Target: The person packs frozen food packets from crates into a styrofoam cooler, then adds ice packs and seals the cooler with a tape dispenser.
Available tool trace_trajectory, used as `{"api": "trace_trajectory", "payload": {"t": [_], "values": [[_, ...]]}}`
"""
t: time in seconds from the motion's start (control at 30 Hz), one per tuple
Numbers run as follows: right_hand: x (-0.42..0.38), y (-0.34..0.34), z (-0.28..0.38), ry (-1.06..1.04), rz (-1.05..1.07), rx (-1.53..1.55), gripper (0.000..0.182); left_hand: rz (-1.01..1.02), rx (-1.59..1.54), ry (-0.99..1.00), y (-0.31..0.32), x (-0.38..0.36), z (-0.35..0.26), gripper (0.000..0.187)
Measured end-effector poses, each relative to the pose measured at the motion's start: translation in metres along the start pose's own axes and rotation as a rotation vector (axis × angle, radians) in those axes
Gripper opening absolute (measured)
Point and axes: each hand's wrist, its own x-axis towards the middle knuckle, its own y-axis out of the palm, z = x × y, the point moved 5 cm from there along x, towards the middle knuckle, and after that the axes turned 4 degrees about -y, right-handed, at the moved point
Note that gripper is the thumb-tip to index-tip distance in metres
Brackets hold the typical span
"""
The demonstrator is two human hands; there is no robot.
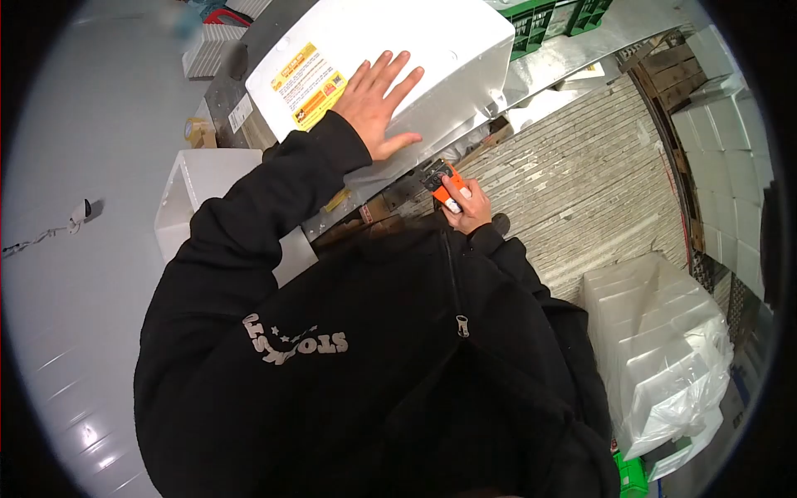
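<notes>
My left hand lies palm down with fingers spread on top of a white foam box. Beside its wrist is a yellow and orange printed label on the box. My right hand is wrapped round an orange and black hand-held tool, below the near edge of the box. The tool's black end points up and left, towards the box. Its exact kind cannot be made out, and my palm hides part of it.
Left of the box stands an open white container, near a tape roll. Green crates sit at the back. Stacked white boxes line the right, with a plastic-wrapped white stack nearer me. A grey wall fills the left.
</notes>
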Motion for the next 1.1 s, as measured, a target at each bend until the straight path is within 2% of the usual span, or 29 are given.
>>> {"api": "trace_trajectory", "payload": {"t": [0.03,0.1,0.17,0.23,0.27,0.3,0.37,0.4,0.5,0.53,0.57,0.6,0.63,0.67,0.73,0.77,0.83,0.87,0.93,0.97,1.03,1.07,1.1], "values": [[-0.001,-0.006,0.005,0.003,0.005,0.000,0.071,-0.005,0.015,0.003,0.001,0.000,0.000,0.083],[-0.001,-0.012,0.008,0.076,0.197,-0.126,0.075,-0.012,0.021,-0.001,0.005,-0.001,0.001,0.084],[0.031,-0.032,0.042,0.127,0.240,-0.177,0.072,-0.028,0.060,-0.002,0.008,-0.001,0.002,0.084],[0.057,-0.028,0.060,0.242,0.474,-0.369,0.062,-0.039,0.051,-0.004,0.010,-0.002,0.002,0.084],[0.063,-0.005,0.053,0.178,0.550,-0.423,0.054,-0.044,0.055,-0.008,0.012,-0.002,0.003,0.083],[0.078,0.006,0.064,0.063,0.508,-0.518,0.039,-0.052,0.062,-0.011,0.013,-0.001,0.004,0.083],[0.091,0.061,0.049,0.239,0.944,-0.762,0.021,-0.052,0.087,-0.005,0.016,-0.001,0.004,0.083],[0.074,0.070,0.034,0.231,0.930,-0.777,0.021,-0.068,0.107,-0.035,0.017,0.001,0.006,0.083],[0.015,0.088,-0.039,0.431,0.970,-0.647,0.021,-0.162,0.313,-0.112,0.011,-0.002,-0.010,0.079],[0.013,0.066,-0.044,0.430,0.965,-0.531,0.026,-0.038,0.533,-0.022,0.034,-0.005,-0.013,0.075],[0.003,0.040,-0.042,0.436,0.982,-0.403,0.032,-0.043,0.554,0.091,0.045,-0.014,-0.032,0.072],[0.002,0.014,-0.043,0.536,0.972,-0.344,0.034,0.087,0.472,0.084,0.064,-0.019,-0.043,0.070],[-0.002,-0.005,-0.045,0.637,0.956,-0.288,0.035,0.157,0.517,0.093,0.109,-0.024,-0.040,0.068],[-0.008,-0.020,-0.052,0.647,0.896,-0.275,0.037,0.343,0.892,0.156,0.135,-0.026,-0.040,0.068],[-0.018,-0.048,-0.062,0.643,0.731,-0.292,0.046,0.376,0.604,0.289,0.215,-0.040,-0.031,0.068],[-0.009,-0.073,-0.046,0.658,0.668,-0.268,0.052,0.367,0.601,0.291,0.225,-0.040,-0.037,0.068],[0.001,-0.107,-0.020,0.603,0.491,-0.209,0.053,0.655,0.123,0.013,0.242,-0.041,-0.051,0.065],[0.013,-0.124,0.003,0.529,0.403,-0.189,0.055,0.642,0.122,0.018,0.232,-0.035,-0.057,0.065],[0.036,-0.149,0.056,0.308,0.208,-0.117,0.060,0.468,-1.340,-0.694,0.186,-0.023,-0.056,0.072],[0.047,-0.156,0.080,0.239,0.143,-0.125,0.066,0.468,-1.344,-0.682,0.154,-0.024,-0.060,0.072],[0.063,-0.157,0.117,0.139,0.071,-0.109,0.067,0.469,-2.076,-0.668,0.084,-0.033,-0.068,0.062],[0.071,-0.155,0.131,0.064,0.039,-0.129,0.066,0.458,-2.084,-0.653,0.059,-0.040,-0.067,0.062],[0.077,-0.149,0.140,0.010,0.006,-0.140,0.066,0.358,-2.005,-0.520,0.033,-0.045,-0.063,0.052]]}}
